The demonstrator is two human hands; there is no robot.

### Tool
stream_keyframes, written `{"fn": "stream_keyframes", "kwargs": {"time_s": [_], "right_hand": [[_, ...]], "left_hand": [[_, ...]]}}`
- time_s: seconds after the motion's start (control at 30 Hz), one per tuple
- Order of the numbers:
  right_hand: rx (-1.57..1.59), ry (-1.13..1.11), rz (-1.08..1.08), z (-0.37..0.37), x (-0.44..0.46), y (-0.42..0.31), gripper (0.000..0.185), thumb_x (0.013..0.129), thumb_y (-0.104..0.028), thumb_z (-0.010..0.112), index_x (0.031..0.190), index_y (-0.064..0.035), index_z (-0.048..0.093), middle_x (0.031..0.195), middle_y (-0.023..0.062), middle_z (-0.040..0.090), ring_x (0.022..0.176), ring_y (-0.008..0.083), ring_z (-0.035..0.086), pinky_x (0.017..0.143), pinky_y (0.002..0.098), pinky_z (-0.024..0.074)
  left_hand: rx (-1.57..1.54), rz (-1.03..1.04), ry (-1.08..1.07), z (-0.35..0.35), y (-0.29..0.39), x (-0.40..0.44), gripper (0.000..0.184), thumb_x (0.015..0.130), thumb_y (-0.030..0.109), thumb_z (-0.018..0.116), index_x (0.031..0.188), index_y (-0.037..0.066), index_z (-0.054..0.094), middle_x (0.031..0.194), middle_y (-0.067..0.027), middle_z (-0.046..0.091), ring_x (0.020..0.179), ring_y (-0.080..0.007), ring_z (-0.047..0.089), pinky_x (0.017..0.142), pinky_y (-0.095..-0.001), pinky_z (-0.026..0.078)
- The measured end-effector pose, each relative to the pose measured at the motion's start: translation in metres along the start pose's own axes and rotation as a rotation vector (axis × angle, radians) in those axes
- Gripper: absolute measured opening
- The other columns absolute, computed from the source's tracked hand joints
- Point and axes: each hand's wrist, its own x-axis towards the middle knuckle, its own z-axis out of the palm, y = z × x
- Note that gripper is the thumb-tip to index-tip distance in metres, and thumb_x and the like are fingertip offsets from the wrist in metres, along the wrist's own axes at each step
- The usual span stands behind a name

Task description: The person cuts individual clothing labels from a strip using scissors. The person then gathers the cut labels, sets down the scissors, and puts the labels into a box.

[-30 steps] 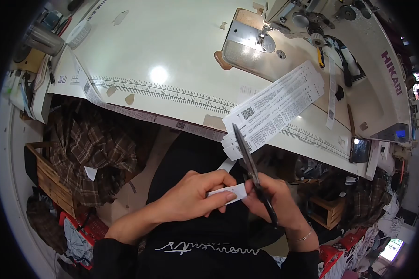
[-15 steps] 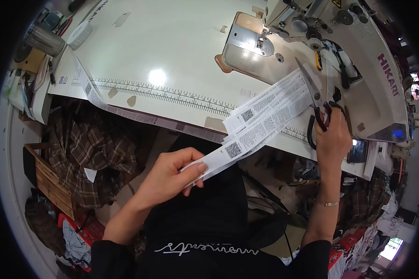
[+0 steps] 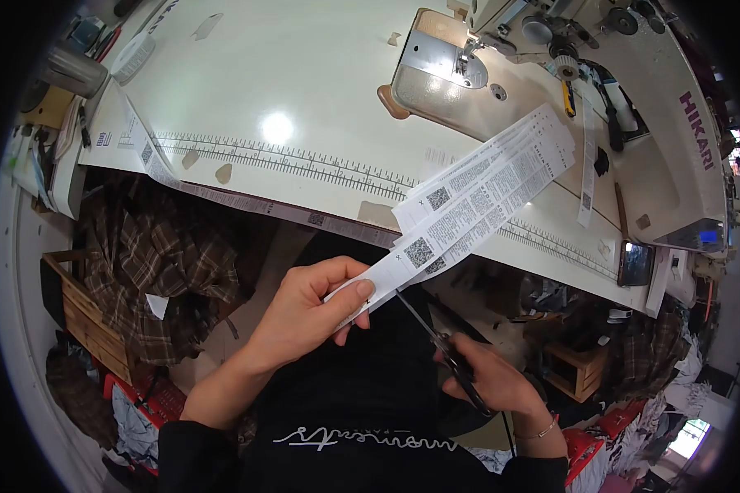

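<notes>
My left hand (image 3: 316,300) pinches the near end of a fanned bundle of white printed care labels (image 3: 469,205), thumb on top. The labels carry QR codes and small text, and their far ends lie over the sewing table. In my right hand (image 3: 489,374) is a pair of black-handled scissors (image 3: 436,337), held low in front of my dark top. The blade points up and left, its tip close to the lower edge of the bundle near my left fingers. Whether the blades are parted is hard to make out.
A sewing machine (image 3: 662,123) stands at the right, its needle plate (image 3: 444,62) lit. A long label strip (image 3: 238,205) runs along the edge of the white table (image 3: 321,107) from a roll (image 3: 131,57). Plaid cloth (image 3: 173,271) hangs below left; a phone (image 3: 635,263) lies right.
My right hand has brought the scissors from the table by the machine down and left, to below the labels. My left hand keeps its grip in nearly the same place.
</notes>
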Motion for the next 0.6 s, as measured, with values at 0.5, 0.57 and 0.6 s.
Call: {"fn": "stream_keyframes", "kwargs": {"time_s": [0.5, 0.57, 0.6], "right_hand": [[0.055, 0.02, 0.045, 0.0, 0.016, -0.02, 0.044, 0.075, -0.033, 0.075, 0.09, -0.0043, 0.045, 0.066, 0.0099, 0.05, 0.058, 0.0251, 0.05, 0.054, 0.0364, 0.0392], [0.053, 0.039, 0.052, 0.002, 0.017, -0.017, 0.043, 0.075, -0.032, 0.076, 0.086, -0.0029, 0.046, 0.065, 0.0111, 0.054, 0.056, 0.0257, 0.052, 0.053, 0.0365, 0.0398], [0.053, 0.037, 0.051, 0.002, 0.017, -0.015, 0.043, 0.075, -0.032, 0.076, 0.086, -0.0029, 0.046, 0.065, 0.0111, 0.054, 0.056, 0.0257, 0.052, 0.053, 0.0365, 0.0398]], "left_hand": [[0.012, -0.013, -0.059, 0.005, -0.001, 0.003, 0.024, 0.094, 0.016, 0.054, 0.109, -0.002, 0.061, 0.066, -0.0018, 0.061, 0.048, -0.003, 0.049, 0.044, -0.017, 0.038], [0.012, -0.012, -0.056, 0.005, -0.001, 0.003, 0.024, 0.094, 0.017, 0.054, 0.109, -0.002, 0.061, 0.067, -0.0018, 0.061, 0.048, -0.0029, 0.049, 0.044, -0.0167, 0.039], [0.012, -0.012, -0.054, 0.005, -0.001, 0.003, 0.024, 0.094, 0.017, 0.054, 0.109, -0.002, 0.061, 0.067, -0.0018, 0.061, 0.048, -0.0029, 0.049, 0.044, -0.0167, 0.039]]}}
